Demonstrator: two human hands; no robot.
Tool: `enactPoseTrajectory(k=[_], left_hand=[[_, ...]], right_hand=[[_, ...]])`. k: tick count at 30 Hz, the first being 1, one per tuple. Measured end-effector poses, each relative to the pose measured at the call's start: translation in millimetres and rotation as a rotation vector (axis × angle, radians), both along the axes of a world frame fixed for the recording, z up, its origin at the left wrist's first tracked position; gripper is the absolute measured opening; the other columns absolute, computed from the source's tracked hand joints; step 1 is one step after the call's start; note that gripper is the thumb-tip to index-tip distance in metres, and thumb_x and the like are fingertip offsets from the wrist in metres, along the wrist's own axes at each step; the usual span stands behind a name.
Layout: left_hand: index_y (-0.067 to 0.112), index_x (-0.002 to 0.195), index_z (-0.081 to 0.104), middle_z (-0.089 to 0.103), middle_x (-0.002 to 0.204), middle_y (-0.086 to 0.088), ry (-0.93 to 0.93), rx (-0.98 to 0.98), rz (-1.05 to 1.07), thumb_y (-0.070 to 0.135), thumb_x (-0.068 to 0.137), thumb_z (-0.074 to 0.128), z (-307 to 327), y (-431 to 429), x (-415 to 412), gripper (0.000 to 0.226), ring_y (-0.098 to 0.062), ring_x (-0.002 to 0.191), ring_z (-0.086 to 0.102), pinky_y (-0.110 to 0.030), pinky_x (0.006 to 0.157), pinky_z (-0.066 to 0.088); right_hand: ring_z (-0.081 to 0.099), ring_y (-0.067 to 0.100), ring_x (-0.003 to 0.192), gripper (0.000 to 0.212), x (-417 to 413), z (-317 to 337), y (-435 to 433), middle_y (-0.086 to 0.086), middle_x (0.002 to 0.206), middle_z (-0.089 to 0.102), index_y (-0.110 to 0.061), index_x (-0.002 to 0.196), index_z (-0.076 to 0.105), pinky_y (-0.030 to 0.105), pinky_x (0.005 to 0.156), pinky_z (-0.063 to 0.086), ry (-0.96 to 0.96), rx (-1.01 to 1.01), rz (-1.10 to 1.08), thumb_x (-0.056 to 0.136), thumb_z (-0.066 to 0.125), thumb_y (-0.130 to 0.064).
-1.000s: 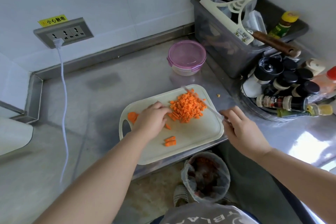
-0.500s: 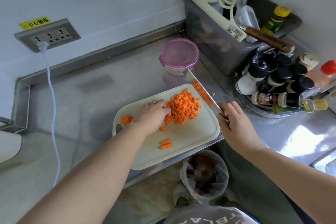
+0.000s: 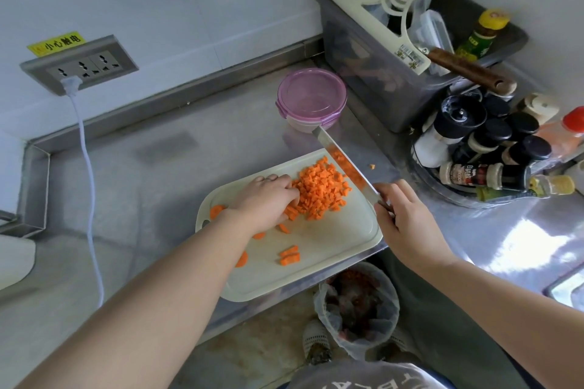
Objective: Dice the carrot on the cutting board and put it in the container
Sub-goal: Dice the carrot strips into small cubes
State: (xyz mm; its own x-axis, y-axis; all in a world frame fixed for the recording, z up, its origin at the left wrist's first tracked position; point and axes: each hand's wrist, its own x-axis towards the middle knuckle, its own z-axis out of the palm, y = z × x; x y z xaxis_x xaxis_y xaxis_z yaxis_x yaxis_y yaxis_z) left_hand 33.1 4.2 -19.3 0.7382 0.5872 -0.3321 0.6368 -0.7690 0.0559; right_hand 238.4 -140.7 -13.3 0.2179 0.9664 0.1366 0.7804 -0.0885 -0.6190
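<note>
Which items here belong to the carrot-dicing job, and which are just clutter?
In the job: diced carrot pile, uncut carrot pieces, cutting board, knife held in the right hand, left hand against the pile, purple-lidded container.

Lying about: grey bin, squeegee, spice bottles, wall socket, white cable, lined waste bin.

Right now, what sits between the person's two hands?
In the head view, the heap of diced carrot lies between the left hand and the right hand, with the knife alongside.
</note>
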Motion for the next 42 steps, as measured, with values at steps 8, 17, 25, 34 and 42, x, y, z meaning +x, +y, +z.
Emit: enactPoseTrajectory(k=[8, 17, 25, 34, 42], left_hand=[[0.029, 0.119, 0.055, 0.047, 0.124, 0.004, 0.018, -0.022, 0.020, 0.035, 0.086, 0.063, 1, 3, 1, 0.034, -0.018, 0.118, 0.046, -0.030, 0.098, 0.032], [0.027, 0.108, 0.059, 0.051, 0.118, 0.003, 0.034, -0.058, 0.117, 0.039, 0.081, 0.065, 0, 5, 2, 0.030, -0.019, 0.113, 0.049, -0.031, 0.093, 0.036], [0.028, 0.093, 0.056, 0.057, 0.111, 0.003, 0.021, -0.049, 0.180, 0.037, 0.078, 0.064, -6, 3, 1, 0.019, -0.021, 0.107, 0.052, -0.030, 0.086, 0.037], [0.025, 0.090, 0.060, 0.061, 0.104, 0.001, 0.066, 0.011, 0.167, 0.035, 0.079, 0.061, -9, 2, 3, 0.015, -0.023, 0.102, 0.055, -0.031, 0.083, 0.037], [0.020, 0.086, 0.064, 0.062, 0.091, 0.002, 0.013, -0.095, 0.246, 0.035, 0.076, 0.062, 5, 5, -6, 0.018, -0.021, 0.088, 0.059, -0.030, 0.071, 0.043]], right_hand=[[0.051, 0.016, 0.068, 0.024, 0, -1, 1, -0.009, 0.098, 0.043, -0.005, 0.116, 0.059, 0.035, 0.060, 0.049, -0.003, -0.014, 0.004, 0.094, 0.052, -0.003], [0.056, 0.018, 0.074, 0.025, -1, -3, 0, -0.001, 0.102, 0.052, -0.007, 0.118, 0.059, 0.036, 0.062, 0.052, -0.008, -0.028, 0.017, 0.094, 0.052, -0.004], [0.053, 0.017, 0.067, 0.024, -8, -3, -3, -0.007, 0.097, 0.046, -0.007, 0.118, 0.058, 0.025, 0.057, 0.045, -0.004, -0.056, 0.086, 0.096, 0.050, -0.006], [0.054, 0.016, 0.073, 0.025, -13, -4, -3, -0.007, 0.101, 0.046, -0.008, 0.119, 0.058, 0.024, 0.064, 0.044, 0.007, -0.085, 0.094, 0.096, 0.049, -0.006], [0.054, 0.016, 0.075, 0.025, -13, 0, -3, -0.006, 0.101, 0.047, -0.010, 0.121, 0.057, 0.022, 0.062, 0.045, 0.008, -0.106, 0.066, 0.097, 0.047, -0.009]])
